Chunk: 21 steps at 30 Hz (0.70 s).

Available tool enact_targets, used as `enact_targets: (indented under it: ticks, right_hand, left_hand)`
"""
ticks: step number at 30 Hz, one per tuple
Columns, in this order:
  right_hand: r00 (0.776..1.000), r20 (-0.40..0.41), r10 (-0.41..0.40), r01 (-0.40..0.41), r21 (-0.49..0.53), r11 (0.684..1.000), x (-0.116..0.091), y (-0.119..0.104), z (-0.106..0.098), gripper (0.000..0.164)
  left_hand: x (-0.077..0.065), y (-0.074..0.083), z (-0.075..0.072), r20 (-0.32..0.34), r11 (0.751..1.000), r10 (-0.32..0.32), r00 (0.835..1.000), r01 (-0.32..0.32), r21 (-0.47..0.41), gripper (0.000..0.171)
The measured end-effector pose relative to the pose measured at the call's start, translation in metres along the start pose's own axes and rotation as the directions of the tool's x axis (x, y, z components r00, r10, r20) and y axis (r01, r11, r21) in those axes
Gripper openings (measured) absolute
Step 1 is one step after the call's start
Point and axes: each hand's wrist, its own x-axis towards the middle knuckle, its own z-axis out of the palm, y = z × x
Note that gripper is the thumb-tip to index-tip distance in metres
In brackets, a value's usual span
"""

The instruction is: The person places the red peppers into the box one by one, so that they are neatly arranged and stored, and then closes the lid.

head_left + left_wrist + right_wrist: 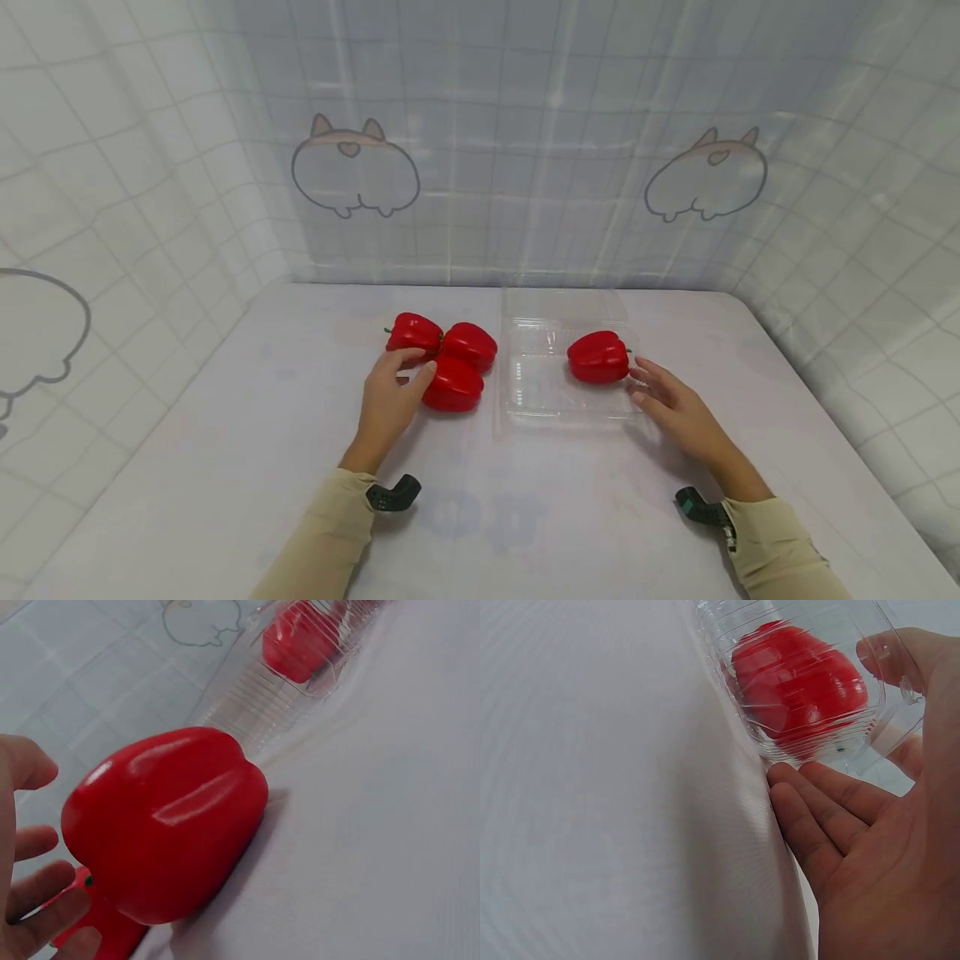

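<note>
Three red bell peppers lie in a cluster left of centre in the head view: a far-left one, a right one and a front one. My left hand reaches over the left side of the front pepper, its fingers parted and loosely bent. In the left wrist view a gap shows between those fingers and the big near pepper. Another red bell pepper lies on its side in a clear plastic container. My right hand is at the container's right end, fingertips right by its base.
The container's clear lid lies folded back toward the wall. A white table carries everything. Behind and at both sides hang pale grid-patterned sheets with cartoon animal drawings. Both wrists carry a dark device.
</note>
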Motion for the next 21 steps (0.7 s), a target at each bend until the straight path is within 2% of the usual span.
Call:
enact_targets:
  ticks: [4,8,14,21]
  right_hand:
    - [1.0,-0.005,0.0,0.0,-0.002,1.0,0.0,0.002,0.0,0.063]
    - [1.0,-0.008,0.001,-0.001,0.0,1.0,-0.001,0.002,0.001,0.064]
    - [1.0,-0.009,0.001,-0.001,0.005,1.0,-0.002,0.0,0.003,0.064]
    - [1.0,-0.015,0.007,-0.007,-0.011,1.0,-0.001,-0.003,0.002,0.064]
  left_hand:
    - [0.002,-0.004,0.002,0.081,0.996,-0.085,0.993,0.084,0.019,0.056]
    - [0.002,-0.007,0.004,0.153,0.991,-0.132,0.979,0.125,0.055,0.069]
    - [0.0,-0.011,0.006,0.191,0.987,-0.137,0.972,0.117,0.112,0.08]
    - [-0.001,-0.012,0.01,0.203,0.983,-0.147,0.968,0.12,0.141,0.081]
